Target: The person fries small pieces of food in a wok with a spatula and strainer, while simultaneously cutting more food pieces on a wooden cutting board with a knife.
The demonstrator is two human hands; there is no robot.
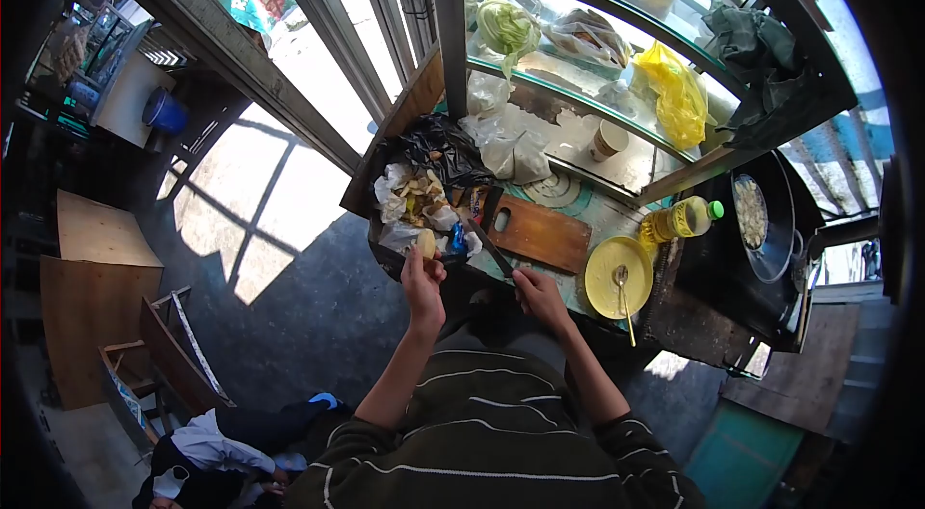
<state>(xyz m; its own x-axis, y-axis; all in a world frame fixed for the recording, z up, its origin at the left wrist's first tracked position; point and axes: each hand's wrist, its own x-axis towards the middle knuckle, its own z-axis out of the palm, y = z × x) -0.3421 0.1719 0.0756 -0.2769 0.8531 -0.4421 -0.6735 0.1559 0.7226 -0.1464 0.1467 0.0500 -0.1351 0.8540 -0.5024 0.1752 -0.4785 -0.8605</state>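
My left hand (422, 289) is closed around a pale, yellowish potato (426, 242), held above the front edge of a waste bin (383, 256). Brownish peels (416, 199), crumpled paper and wrappers fill the bin, with a black plastic bag (445, 150) at its back. In my right hand (540, 297) is a knife (493, 251), gripped by its dark handle, the blade pointing up and left toward the bin. The blade and potato are apart. A wooden cutting board (540, 233) lies on the counter just beyond my right hand.
Right of the board are a yellow plate (609, 301) with a spoon (622, 292) and an oil bottle (680, 219). A wok (785, 229) of pale pieces stands farther right. A glass case (578, 75) holds cabbage and bags. Another person (217, 446) is at lower left.
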